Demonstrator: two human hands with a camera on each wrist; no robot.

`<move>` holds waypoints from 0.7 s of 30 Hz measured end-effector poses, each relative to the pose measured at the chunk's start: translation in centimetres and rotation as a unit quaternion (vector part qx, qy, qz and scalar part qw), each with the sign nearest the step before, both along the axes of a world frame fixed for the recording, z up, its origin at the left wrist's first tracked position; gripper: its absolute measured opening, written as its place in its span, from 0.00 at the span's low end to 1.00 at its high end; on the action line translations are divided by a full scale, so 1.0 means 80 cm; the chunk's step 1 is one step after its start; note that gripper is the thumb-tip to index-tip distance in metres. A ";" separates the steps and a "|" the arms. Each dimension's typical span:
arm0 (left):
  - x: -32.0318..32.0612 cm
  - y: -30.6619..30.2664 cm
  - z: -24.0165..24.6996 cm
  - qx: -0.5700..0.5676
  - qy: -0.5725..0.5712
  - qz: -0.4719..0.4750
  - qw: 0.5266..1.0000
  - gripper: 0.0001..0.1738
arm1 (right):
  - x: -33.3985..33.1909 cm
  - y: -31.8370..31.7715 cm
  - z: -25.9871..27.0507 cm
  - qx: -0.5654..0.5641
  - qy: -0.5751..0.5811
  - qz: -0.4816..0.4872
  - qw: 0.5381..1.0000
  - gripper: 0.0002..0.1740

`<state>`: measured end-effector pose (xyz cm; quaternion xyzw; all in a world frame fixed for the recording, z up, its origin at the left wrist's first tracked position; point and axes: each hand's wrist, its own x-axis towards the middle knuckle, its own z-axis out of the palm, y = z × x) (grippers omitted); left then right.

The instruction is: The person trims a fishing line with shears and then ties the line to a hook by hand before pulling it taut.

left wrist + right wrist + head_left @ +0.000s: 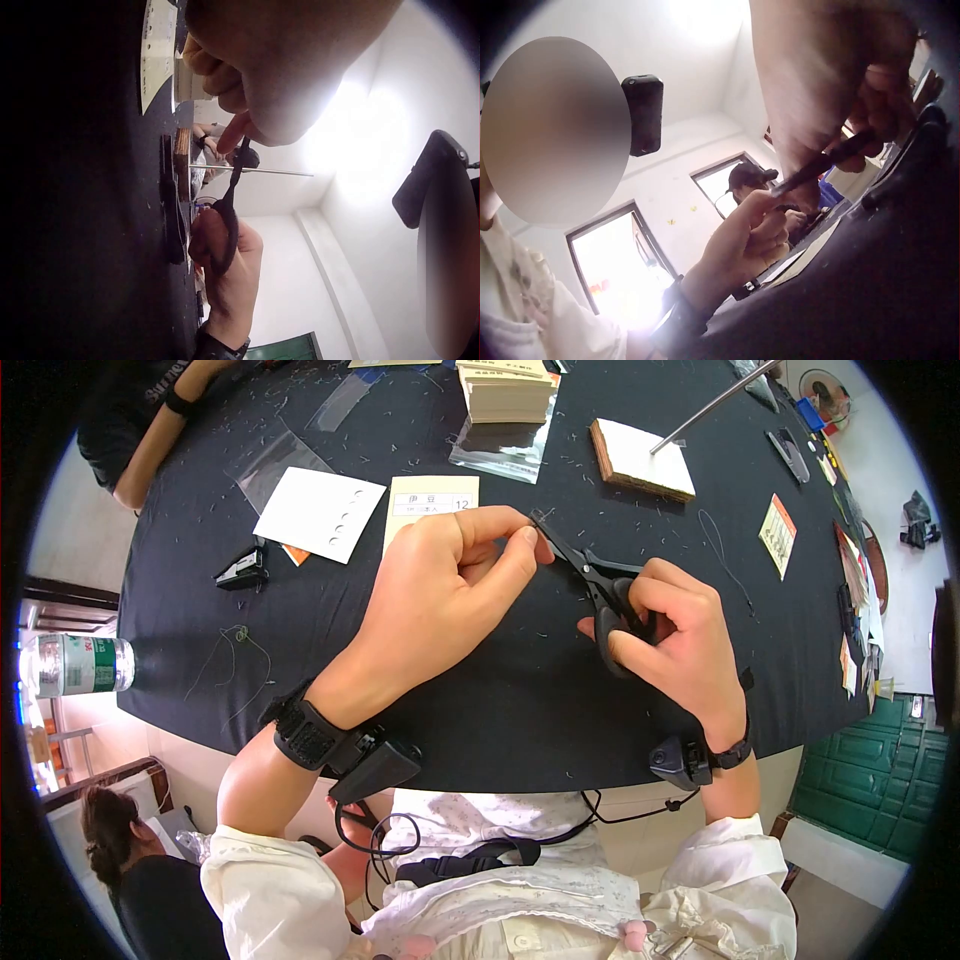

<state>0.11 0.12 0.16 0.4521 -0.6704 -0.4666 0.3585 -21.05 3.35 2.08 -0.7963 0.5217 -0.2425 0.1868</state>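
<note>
In the head view my right hand [688, 628] grips a pair of black scissors [590, 568], fingers and thumb through the handle loops. The blades point up and left, their tips right at the fingertips of my left hand [435, 580]. Thumb and index finger of that left hand pinch together, with fine thread [545, 514] showing faintly beside the blade tips; most of it is hidden by the fingers. Both hands are raised over the black table in the left wrist view, where the scissors [235, 176] run between them. A cream card [420, 495] lies partly behind the left hand.
A white card [320, 512] and a black stapler [242, 567] lie at left. Stacked cards [508, 400] stand at the back, beside a wooden block [640, 458] with a metal rod over it. Thread clippings dot the black tablecloth [520, 680]. Another person's arm [155, 445] rests at far left.
</note>
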 end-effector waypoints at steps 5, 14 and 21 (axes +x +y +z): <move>0.000 0.000 0.001 0.000 0.003 0.001 1.000 0.13 | -0.001 0.001 -0.001 -0.005 0.011 -0.004 1.000 0.14; -0.004 0.000 0.000 0.004 0.038 0.023 0.999 0.12 | -0.004 0.000 -0.002 -0.016 0.011 0.008 1.000 0.13; -0.003 -0.001 -0.001 0.004 0.038 0.022 0.999 0.12 | -0.003 0.000 -0.002 -0.018 0.004 0.003 1.000 0.13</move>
